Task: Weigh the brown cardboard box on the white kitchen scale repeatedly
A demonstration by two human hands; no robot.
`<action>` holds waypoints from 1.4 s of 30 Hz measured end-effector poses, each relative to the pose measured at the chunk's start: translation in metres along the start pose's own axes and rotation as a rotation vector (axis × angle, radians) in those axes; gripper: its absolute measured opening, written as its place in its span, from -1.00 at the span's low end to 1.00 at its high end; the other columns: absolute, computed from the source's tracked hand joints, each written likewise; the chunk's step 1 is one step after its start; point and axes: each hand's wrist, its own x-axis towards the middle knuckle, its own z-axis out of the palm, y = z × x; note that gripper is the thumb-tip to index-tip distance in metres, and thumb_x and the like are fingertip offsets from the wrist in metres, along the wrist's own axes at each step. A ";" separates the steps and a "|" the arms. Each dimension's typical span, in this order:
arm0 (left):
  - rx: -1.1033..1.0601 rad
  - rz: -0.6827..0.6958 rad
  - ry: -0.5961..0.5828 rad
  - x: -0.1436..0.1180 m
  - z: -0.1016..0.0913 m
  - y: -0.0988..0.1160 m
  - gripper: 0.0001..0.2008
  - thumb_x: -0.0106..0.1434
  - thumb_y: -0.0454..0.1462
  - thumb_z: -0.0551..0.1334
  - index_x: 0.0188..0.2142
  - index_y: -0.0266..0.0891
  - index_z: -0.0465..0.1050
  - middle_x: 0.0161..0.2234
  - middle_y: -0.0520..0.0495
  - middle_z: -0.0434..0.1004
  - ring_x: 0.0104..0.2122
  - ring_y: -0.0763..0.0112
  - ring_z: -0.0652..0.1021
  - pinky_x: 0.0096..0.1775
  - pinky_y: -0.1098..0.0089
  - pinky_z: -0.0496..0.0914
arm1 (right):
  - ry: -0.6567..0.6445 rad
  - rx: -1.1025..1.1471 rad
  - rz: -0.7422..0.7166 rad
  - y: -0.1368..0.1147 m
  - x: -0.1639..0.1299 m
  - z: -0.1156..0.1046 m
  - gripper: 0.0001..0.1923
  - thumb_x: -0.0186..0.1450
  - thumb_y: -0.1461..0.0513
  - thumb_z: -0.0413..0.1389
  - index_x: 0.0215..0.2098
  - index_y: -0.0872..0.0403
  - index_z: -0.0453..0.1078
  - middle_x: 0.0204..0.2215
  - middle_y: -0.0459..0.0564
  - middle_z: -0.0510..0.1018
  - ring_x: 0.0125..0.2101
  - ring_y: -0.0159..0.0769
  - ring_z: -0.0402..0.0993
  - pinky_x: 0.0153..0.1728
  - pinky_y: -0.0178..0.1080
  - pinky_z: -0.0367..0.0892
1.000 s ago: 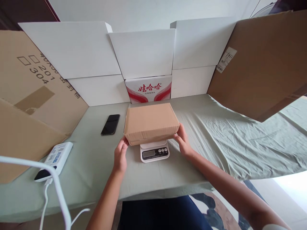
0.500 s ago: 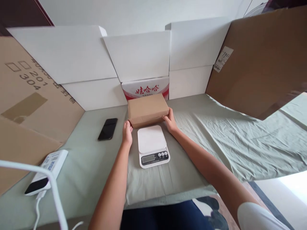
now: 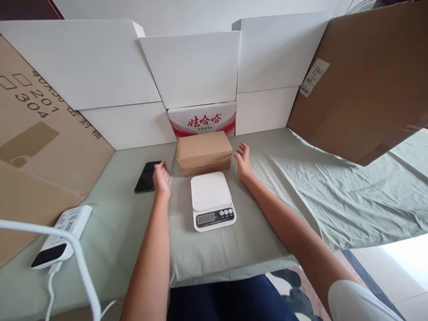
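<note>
A small brown cardboard box (image 3: 204, 154) rests on the green cloth, right behind a white digital kitchen scale (image 3: 210, 191). The scale's plate is bare and its display looks blank. My left hand (image 3: 162, 178) is off the box to its left, over the edge of a black smartphone (image 3: 144, 179), fingers loosely curled and holding nothing. To the right of the box, my right hand (image 3: 243, 161) is apart from it, with fingers spread and nothing in them.
White boxes (image 3: 200, 67) and a red-and-white printed carton (image 3: 203, 119) form a wall behind. Large cardboard panels stand at the left (image 3: 40, 133) and right (image 3: 357, 84). A power strip (image 3: 63, 236) and a white cable (image 3: 78, 263) lie at the left front.
Both hands have let go of the cardboard box and moved outward, the left toward the phone, the right a little to the right. The box now stands on the cloth behind the scale.
</note>
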 end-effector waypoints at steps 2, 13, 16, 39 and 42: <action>-0.042 0.023 0.072 0.005 -0.015 0.010 -0.33 0.42 0.11 -0.10 0.22 -0.28 0.41 0.35 -0.38 0.25 0.36 0.20 0.28 0.31 0.20 0.17 | 0.123 -0.005 0.036 0.005 0.008 -0.014 -0.35 0.22 0.06 0.04 0.25 -0.09 0.04 0.34 0.12 0.15 0.31 -0.03 0.19 0.29 0.14 0.17; -0.021 -0.054 -0.065 -0.008 0.001 0.009 -0.34 0.45 0.08 -0.15 0.26 -0.24 0.39 0.33 -0.34 0.29 0.31 0.22 0.35 0.27 0.20 0.23 | -0.107 0.014 0.045 0.005 -0.006 -0.006 -0.40 0.27 0.03 0.02 0.26 -0.08 0.15 0.30 0.10 0.30 0.24 -0.06 0.31 0.27 0.10 0.22; 0.026 -0.090 -0.150 -0.015 0.011 0.003 -0.34 0.46 0.07 -0.11 0.28 -0.29 0.37 0.34 -0.35 0.28 0.33 0.20 0.33 0.29 0.20 0.19 | -0.219 0.060 0.028 -0.001 -0.014 0.003 -0.40 0.28 0.07 0.04 0.27 -0.06 0.16 0.30 0.09 0.32 0.25 -0.05 0.31 0.28 0.10 0.22; 0.102 0.062 -0.194 -0.023 0.016 -0.006 -0.30 0.31 0.17 0.12 0.20 -0.30 0.42 0.25 -0.36 0.42 0.26 0.08 0.43 0.27 0.15 0.24 | -0.328 -0.012 -0.182 -0.012 -0.029 0.008 -0.27 0.25 0.05 0.14 0.35 -0.10 0.09 0.33 0.07 0.26 0.27 0.00 0.25 0.26 0.09 0.26; 0.105 0.166 -0.203 -0.029 0.014 0.001 -0.32 0.27 0.19 0.16 0.15 -0.24 0.47 0.20 -0.31 0.48 0.24 0.10 0.45 0.25 0.18 0.27 | -0.295 -0.067 -0.293 -0.016 -0.034 0.007 -0.26 0.29 -0.08 0.12 0.36 -0.10 0.08 0.33 0.08 0.25 0.26 0.00 0.25 0.26 0.07 0.26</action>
